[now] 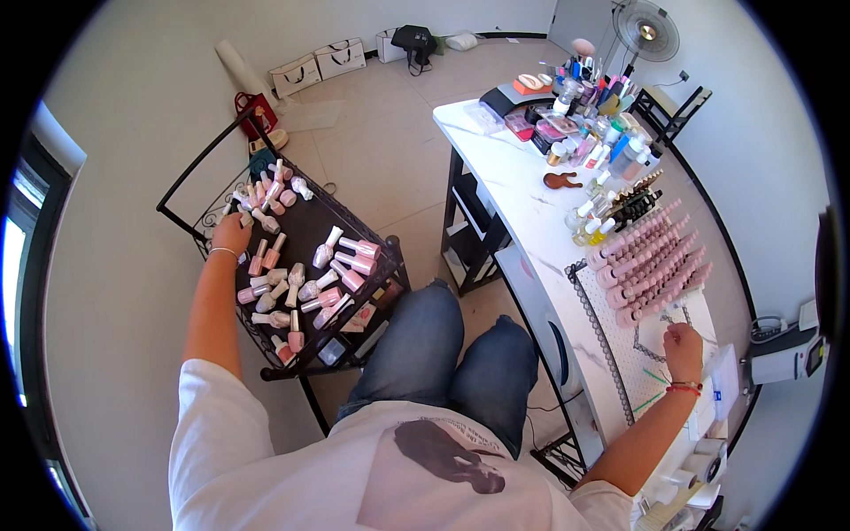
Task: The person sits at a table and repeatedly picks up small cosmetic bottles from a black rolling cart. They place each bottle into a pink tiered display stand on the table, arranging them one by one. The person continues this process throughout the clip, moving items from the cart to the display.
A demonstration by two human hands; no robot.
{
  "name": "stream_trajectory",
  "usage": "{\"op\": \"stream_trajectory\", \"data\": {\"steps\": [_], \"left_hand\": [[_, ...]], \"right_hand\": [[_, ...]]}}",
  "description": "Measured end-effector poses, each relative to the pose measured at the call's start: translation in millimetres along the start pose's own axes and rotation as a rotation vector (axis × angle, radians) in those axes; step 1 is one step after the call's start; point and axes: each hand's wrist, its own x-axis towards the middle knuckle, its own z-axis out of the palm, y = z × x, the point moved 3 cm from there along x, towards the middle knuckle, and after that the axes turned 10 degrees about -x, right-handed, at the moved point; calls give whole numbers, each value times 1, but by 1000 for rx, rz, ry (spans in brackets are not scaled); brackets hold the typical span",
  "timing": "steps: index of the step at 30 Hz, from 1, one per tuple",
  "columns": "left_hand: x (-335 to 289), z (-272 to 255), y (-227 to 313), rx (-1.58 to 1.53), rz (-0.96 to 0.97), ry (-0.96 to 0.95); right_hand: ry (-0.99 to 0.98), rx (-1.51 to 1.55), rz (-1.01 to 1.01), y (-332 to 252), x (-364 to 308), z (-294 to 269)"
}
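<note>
Head view: white table [531, 226] is seen on the right, dark cart [299, 228] on the left. Lace-edged mat [611, 341] is laid on the table. Rows of pink bottles [651, 261] are lined up ahead of the right hand [683, 351], which is held at the mat, fingers curled; pinch can't be told. Left hand [231, 233] is placed at loose polish bottles [319, 285] on the cart; finger state can't be told.

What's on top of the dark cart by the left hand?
On the dark cart are many small pink and whitish bottles, mostly lying on their sides. The left hand hides whatever is directly beneath it; the bottles hide the surface under them.
</note>
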Motion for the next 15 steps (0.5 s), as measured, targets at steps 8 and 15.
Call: {"op": "stream_trajectory", "data": {"steps": [8,15], "left_hand": [[9,25,7,249,-122,-97],[22,27,-5,334,-77,-55]], "right_hand": [[28,61,-20,-92,-25,-99],[124,177,-97,-125,-52,-112]]}}
